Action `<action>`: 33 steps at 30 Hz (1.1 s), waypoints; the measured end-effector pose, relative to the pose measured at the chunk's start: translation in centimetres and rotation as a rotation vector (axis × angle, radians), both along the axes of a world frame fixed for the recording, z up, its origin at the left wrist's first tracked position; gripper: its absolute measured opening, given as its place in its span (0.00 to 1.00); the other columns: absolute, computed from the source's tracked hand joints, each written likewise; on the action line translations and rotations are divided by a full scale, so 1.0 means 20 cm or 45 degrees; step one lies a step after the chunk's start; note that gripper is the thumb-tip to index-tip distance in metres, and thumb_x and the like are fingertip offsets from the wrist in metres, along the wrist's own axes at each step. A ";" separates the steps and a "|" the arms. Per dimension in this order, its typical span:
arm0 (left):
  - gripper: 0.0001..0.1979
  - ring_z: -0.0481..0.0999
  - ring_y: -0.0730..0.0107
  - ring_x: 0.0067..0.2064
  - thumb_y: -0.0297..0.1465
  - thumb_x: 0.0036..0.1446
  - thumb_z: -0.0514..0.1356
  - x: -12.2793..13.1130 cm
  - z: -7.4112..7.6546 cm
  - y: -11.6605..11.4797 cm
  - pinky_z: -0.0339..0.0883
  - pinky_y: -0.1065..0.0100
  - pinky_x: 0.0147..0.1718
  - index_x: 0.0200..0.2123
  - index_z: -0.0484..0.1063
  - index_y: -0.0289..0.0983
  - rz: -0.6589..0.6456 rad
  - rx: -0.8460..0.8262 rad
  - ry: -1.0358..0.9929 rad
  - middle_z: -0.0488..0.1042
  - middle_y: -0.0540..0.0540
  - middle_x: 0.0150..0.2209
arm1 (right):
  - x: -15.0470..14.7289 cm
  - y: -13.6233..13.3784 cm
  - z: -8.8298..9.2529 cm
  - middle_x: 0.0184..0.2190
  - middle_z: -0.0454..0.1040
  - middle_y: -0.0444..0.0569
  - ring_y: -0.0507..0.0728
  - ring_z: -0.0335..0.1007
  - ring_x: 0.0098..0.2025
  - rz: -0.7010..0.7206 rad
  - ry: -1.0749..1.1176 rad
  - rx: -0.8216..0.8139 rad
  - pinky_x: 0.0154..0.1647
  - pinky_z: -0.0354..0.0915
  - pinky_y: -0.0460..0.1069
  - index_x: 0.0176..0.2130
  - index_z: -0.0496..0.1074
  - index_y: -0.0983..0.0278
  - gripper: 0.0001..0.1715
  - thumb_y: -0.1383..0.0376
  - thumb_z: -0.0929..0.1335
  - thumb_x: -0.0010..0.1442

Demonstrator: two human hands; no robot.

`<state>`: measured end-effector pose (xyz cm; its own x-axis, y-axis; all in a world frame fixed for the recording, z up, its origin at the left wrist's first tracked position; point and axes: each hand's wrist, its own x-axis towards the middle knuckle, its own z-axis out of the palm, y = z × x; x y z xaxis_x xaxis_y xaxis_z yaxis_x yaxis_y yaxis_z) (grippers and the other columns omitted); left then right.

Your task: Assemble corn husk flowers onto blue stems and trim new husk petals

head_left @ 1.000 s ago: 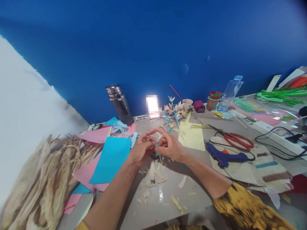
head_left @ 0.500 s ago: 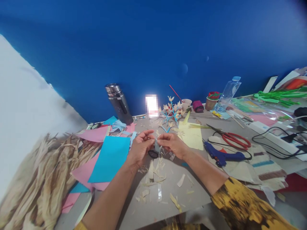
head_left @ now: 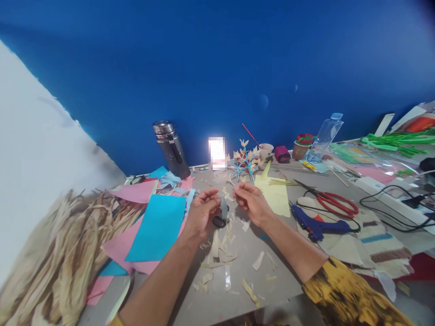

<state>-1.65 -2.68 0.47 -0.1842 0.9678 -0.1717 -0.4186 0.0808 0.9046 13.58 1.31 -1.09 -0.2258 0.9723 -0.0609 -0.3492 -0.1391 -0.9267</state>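
L hand (head_left: pixel 201 213) fingers pinch pale blue paper strip (head_left: pixel 223 207) over tabletop (head_left: pixel 244 271), toward front edge. R hand (head_left: pixel 253 204) fingers curled narrow beside it, hold unclear. Best: strip taut, light pinch.

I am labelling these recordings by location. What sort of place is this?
Most likely a craft worktable against a blue wall, perhaps at home or in a workshop. Coloured paper sheets, red scissors, a blue glue gun and a heap of dried husks lie on it.
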 end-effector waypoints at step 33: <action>0.10 0.49 0.81 0.15 0.28 0.45 0.58 -0.11 0.24 0.00 0.49 0.73 0.18 0.18 0.58 0.38 -0.017 0.132 0.122 0.50 0.58 0.12 | 0.46 -0.24 0.37 0.25 0.69 0.42 0.48 0.60 0.22 -0.731 0.177 0.677 0.21 0.54 0.45 0.32 0.73 0.60 0.08 0.59 0.73 0.58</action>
